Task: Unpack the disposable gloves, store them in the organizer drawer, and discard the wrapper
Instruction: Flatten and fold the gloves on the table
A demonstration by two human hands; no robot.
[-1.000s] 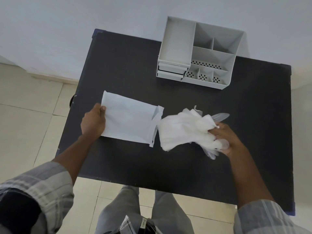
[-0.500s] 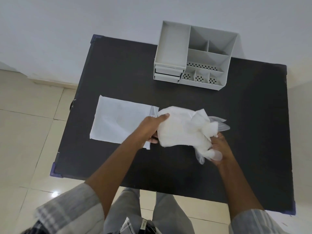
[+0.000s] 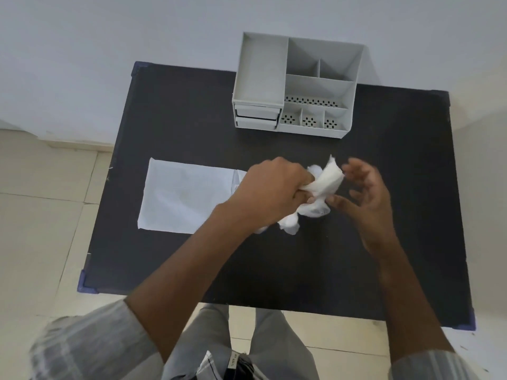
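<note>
Table (image 3: 192, 124) first: dark, matt top, blue caps on its corners, pushed up against a pale wall (image 3: 109, 37). Cream floor tiles (image 3: 41, 229) show to the left and under the near edge. At the far side of the top, just right of centre, sits the grey organizer (image 3: 297, 86), with open compartments on top, some with perforated floors, and two shallow drawers (image 3: 258, 116) stacked at its front left. Both drawers look closed, or very nearly so.

Flat on the table, left of centre, lies the white wrapper (image 3: 186, 194), its open end pointing right and partly hidden behind the left hand.

Now the action, mid-table. The left hand (image 3: 271, 193) is a fist, clamped around the bundle of gloves (image 3: 323, 185), knuckles up. The gloves are scrunched into a white, crinkled wad; part sticks up past the fist toward the right hand, and more hangs out below the fist, down toward the table. Whether that lower end touches the top, I can't tell.

The right hand (image 3: 365, 198) is just beside the bundle, fingers spread and curled, palm facing left. It is blurred; the thumb tip looks to brush the wad, but the hand grips nothing.

Gloves sit well short of the organizer, between the two hands.
</note>
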